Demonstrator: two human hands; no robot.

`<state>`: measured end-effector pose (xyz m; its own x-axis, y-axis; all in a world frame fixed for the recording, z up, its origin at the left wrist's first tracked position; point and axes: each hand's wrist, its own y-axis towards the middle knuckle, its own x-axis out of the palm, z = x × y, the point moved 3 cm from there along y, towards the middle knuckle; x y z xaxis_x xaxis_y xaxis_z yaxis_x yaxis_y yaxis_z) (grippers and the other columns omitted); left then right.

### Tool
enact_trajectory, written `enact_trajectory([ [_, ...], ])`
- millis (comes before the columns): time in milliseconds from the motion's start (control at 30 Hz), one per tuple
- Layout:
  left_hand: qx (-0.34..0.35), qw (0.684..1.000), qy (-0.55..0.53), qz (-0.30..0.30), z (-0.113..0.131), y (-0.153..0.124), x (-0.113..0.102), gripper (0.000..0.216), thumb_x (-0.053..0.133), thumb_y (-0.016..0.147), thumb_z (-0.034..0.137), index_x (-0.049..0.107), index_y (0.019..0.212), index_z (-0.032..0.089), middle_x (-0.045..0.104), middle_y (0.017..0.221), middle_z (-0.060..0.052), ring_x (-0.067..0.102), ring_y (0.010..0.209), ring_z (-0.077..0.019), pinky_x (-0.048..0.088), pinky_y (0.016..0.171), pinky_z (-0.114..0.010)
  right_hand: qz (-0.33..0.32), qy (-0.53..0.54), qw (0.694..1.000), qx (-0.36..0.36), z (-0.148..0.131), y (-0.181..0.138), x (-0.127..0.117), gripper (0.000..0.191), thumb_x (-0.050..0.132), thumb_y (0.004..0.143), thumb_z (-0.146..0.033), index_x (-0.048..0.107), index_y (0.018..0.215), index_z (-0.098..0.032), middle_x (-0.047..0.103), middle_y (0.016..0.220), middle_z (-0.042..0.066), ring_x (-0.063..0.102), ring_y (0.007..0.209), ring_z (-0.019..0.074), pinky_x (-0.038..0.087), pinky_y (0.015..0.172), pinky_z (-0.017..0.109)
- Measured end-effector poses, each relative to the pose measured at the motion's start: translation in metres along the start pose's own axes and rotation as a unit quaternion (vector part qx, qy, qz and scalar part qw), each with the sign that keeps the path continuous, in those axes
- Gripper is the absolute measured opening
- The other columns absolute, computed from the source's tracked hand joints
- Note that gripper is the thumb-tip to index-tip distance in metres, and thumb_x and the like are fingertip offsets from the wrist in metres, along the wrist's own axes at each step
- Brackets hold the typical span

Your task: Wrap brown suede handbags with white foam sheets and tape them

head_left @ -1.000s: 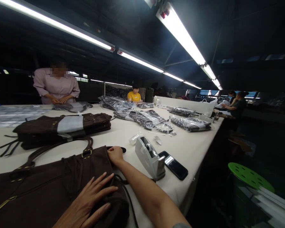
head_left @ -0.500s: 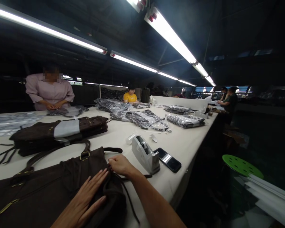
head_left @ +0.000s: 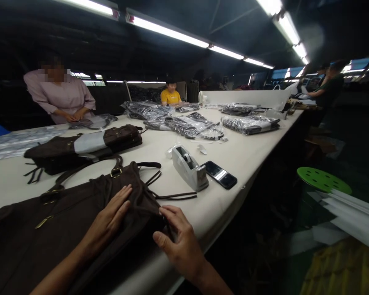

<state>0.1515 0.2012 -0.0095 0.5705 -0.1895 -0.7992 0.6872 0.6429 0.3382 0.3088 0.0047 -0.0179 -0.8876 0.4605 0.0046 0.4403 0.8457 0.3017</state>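
A dark brown handbag (head_left: 21, 237) lies on its side along the near edge of the table, its strap handles and brass-coloured buckles towards the far side. My left hand (head_left: 110, 213) rests flat on the bag near its right end, fingers stretched out. At that end my right hand (head_left: 183, 241) touches the bag's side edge with its fingertips, thumb held apart from the fingers. Thin dark cords (head_left: 178, 196) trail from the bag onto the table. A gold zipper pull (head_left: 44, 221) shows on the bag's face.
Beyond the bag stand a grey tape dispenser (head_left: 189, 169) and a phone (head_left: 219, 174). Another brown bag with a white band (head_left: 89, 143) lies behind. Several plastic-wrapped bags (head_left: 190, 124) sit farther off. Co-workers stand around; a green stool (head_left: 324, 180) is at right.
My right hand has left its closed grip at the bag's upper right corner and come nearer, opening at the side edge. The left hand stays flat on the bag. The view has tilted down.
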Motion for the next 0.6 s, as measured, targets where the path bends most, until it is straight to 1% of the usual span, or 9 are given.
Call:
enact_trajectory([
  [67, -0.030, 0.999, 0.001, 0.014, 0.007, 0.001, -0.005, 0.063, 0.036, 0.091, 0.063, 0.053, 0.133, 0.020, 0.047, 0.147, -0.007, 0.037, 0.141, -0.0250, 0.026, 0.120, -0.046, 0.018, -0.012, 1.000, 0.009, 0.002, -0.004, 0.001, 0.043, 0.072, 0.080, -0.030, 0.064, 0.122, -0.024, 0.059, 0.125, 0.008, 0.055, 0.119, 0.0217, 0.043, 0.104, 0.031],
  [133, -0.045, 0.998, 0.007, 0.043, 0.012, 0.002, -0.008, 0.060, 0.042, 0.087, 0.067, 0.059, 0.121, 0.021, 0.054, 0.139, -0.008, 0.046, 0.134, -0.0261, 0.031, 0.119, -0.046, 0.021, -0.028, 0.999, 0.020, 0.004, -0.003, 0.002, 0.043, 0.074, 0.076, -0.026, 0.064, 0.118, -0.023, 0.062, 0.117, 0.007, 0.058, 0.113, 0.0217, 0.045, 0.101, 0.032],
  [200, -0.050, 0.996, 0.014, 0.073, 0.015, 0.002, -0.011, 0.057, 0.046, 0.084, 0.068, 0.062, 0.111, 0.021, 0.057, 0.130, -0.010, 0.052, 0.126, -0.0270, 0.035, 0.116, -0.046, 0.005, -0.032, 0.999, 0.027, 0.006, 0.002, 0.004, 0.049, 0.082, 0.069, -0.028, 0.063, 0.115, -0.024, 0.064, 0.115, 0.006, 0.059, 0.111, 0.0221, 0.045, 0.101, 0.032],
  [267, -0.053, 0.996, 0.008, 0.075, 0.018, 0.003, -0.012, 0.058, 0.047, 0.081, 0.070, 0.061, 0.108, 0.020, 0.057, 0.127, -0.011, 0.053, 0.123, -0.0280, 0.037, 0.114, -0.046, -0.025, -0.021, 0.999, 0.016, 0.005, 0.012, 0.005, 0.050, 0.086, 0.065, -0.030, 0.065, 0.110, -0.024, 0.064, 0.119, 0.005, 0.057, 0.117, 0.0231, 0.043, 0.104, 0.033],
  [333, -0.072, 0.996, -0.014, 0.048, 0.022, 0.007, -0.012, 0.063, 0.048, 0.078, 0.071, 0.061, 0.110, 0.019, 0.057, 0.130, -0.012, 0.053, 0.125, -0.0291, 0.037, 0.114, -0.045, -0.075, -0.012, 0.997, -0.023, 0.004, 0.022, 0.006, 0.039, 0.082, 0.070, -0.028, 0.067, 0.106, -0.024, 0.064, 0.124, 0.004, 0.050, 0.128, 0.0233, 0.038, 0.109, 0.034],
  [367, -0.097, 0.994, -0.030, 0.031, 0.023, 0.010, -0.013, 0.065, 0.047, 0.077, 0.072, 0.061, 0.111, 0.019, 0.058, 0.131, -0.011, 0.052, 0.126, -0.0294, 0.037, 0.114, -0.044, -0.104, -0.012, 0.993, -0.045, 0.003, 0.027, 0.007, 0.035, 0.078, 0.074, -0.024, 0.068, 0.108, -0.025, 0.064, 0.126, 0.003, 0.047, 0.132, 0.0224, 0.036, 0.111, 0.035],
  [467, -0.222, 0.971, -0.084, -0.011, 0.031, 0.021, -0.016, 0.072, 0.034, 0.080, 0.074, 0.064, 0.107, 0.014, 0.066, 0.121, -0.012, 0.059, 0.118, -0.0307, 0.047, 0.104, -0.041, -0.180, -0.030, 0.979, -0.094, 0.005, 0.037, 0.011, 0.043, 0.067, 0.079, -0.015, 0.066, 0.120, -0.027, 0.065, 0.125, 0.003, 0.048, 0.131, 0.0199, 0.035, 0.112, 0.033],
  [533, -0.256, 0.964, -0.036, -0.056, 0.041, 0.031, -0.016, 0.076, 0.029, 0.079, 0.075, 0.065, 0.095, 0.011, 0.070, 0.105, -0.015, 0.064, 0.106, -0.0332, 0.053, 0.092, -0.042, -0.213, -0.063, 0.969, -0.108, 0.007, 0.041, 0.012, 0.044, 0.066, 0.078, -0.014, 0.066, 0.121, -0.024, 0.066, 0.124, 0.005, 0.052, 0.127, 0.0216, 0.037, 0.109, 0.032],
  [600, -0.236, 0.965, 0.067, -0.094, 0.051, 0.041, -0.016, 0.072, 0.036, 0.070, 0.076, 0.064, 0.083, 0.011, 0.069, 0.096, -0.018, 0.064, 0.101, -0.0381, 0.053, 0.089, -0.047, -0.239, -0.099, 0.961, -0.101, 0.009, 0.045, 0.009, 0.040, 0.065, 0.077, -0.016, 0.067, 0.117, -0.020, 0.065, 0.123, 0.008, 0.055, 0.122, 0.0243, 0.040, 0.106, 0.033],
])
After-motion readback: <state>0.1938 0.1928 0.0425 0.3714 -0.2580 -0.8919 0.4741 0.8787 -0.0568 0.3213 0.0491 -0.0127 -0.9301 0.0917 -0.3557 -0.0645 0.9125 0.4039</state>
